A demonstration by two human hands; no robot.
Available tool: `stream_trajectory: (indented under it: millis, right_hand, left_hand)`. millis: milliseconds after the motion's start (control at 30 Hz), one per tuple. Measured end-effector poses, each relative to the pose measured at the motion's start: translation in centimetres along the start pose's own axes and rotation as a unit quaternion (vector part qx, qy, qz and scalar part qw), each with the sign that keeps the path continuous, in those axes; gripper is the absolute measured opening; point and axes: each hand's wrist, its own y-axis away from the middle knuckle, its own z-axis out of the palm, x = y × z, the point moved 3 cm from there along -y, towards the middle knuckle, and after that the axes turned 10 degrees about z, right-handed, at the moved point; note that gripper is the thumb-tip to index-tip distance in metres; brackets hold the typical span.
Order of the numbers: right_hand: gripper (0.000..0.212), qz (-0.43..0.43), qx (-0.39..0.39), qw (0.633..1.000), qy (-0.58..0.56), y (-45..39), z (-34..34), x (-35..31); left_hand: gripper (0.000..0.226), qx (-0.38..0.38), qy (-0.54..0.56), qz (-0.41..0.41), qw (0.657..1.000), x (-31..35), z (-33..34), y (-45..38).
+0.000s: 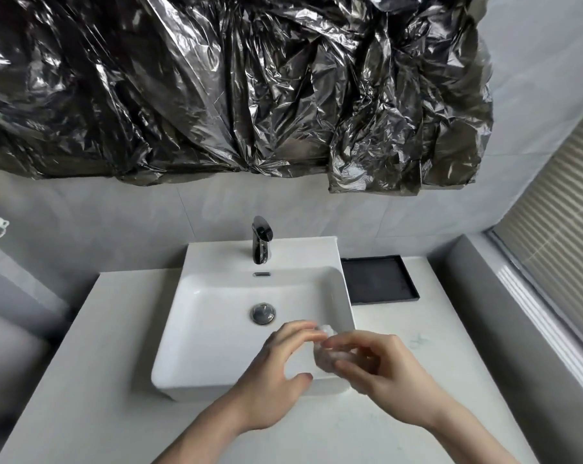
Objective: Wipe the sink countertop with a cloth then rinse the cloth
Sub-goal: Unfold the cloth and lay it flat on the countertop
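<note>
The left hand [276, 370] and the right hand [380, 366] meet over the near right corner of the sink [216, 333], with a small wad of pale, crumpled cloth [325, 349] between them. The right hand's fingers curl around the wad and pinch it from the right side. The left hand's fingertips [313, 331] curve in to touch the top of the same wad, while its thumb hangs below, apart from the fingers. The cloth looks thin, wrinkled and almost translucent; motion blur hides its weave and whether it is wet.

The sink is a glossy white ceramic basin, square with rounded corners, sitting raised on a flat white countertop [92, 380] with a faint mottled grain. A round metal drain stopper [263, 313] sits in the basin floor, and a narrow oval overflow slot [262, 274] cuts into the back wall. Behind it stands a dark, polished faucet [262, 241] with a slanted flat top. To the right of the basin lies a shallow rectangular black tray [380, 279] with a raised rim and a matt surface. Above, crinkled, shiny black plastic sheeting [236, 85] covers the grey tiled wall [116, 222]. At the far right are ribbed horizontal blinds [558, 209]
</note>
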Motion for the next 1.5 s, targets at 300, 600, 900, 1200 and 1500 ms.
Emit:
stream_trajectory:
  millis: [300,600,900,1200,1500]
  right_hand:
    - [0.049,0.079,-0.009,0.985,0.156,4.6,-3.6,1.6]
    - [0.018,0.115,0.082,0.937,0.319,3.7,-9.6,6.5]
    - [0.010,0.106,0.036,0.933,0.341,-0.9,-21.3,14.4]
    - [0.010,0.046,0.086,0.945,0.311,-3.9,-30.1,18.3]
    - [0.020,0.173,-0.023,0.928,0.329,-0.5,-26.6,32.7]
  left_hand:
    - [0.029,-0.201,0.179,-0.078,0.960,0.8,4.1,-2.8]
    - [0.010,-0.024,-0.058,0.025,0.998,0.7,7.2,-5.3]
    - [0.018,0.028,-0.185,-0.033,0.982,1.8,11.4,-15.0]
    - [0.016,0.066,-0.229,-0.063,0.969,2.4,15.4,-19.5]
    - [0.012,-0.112,-0.235,-0.158,0.953,-4.6,26.2,-14.3]
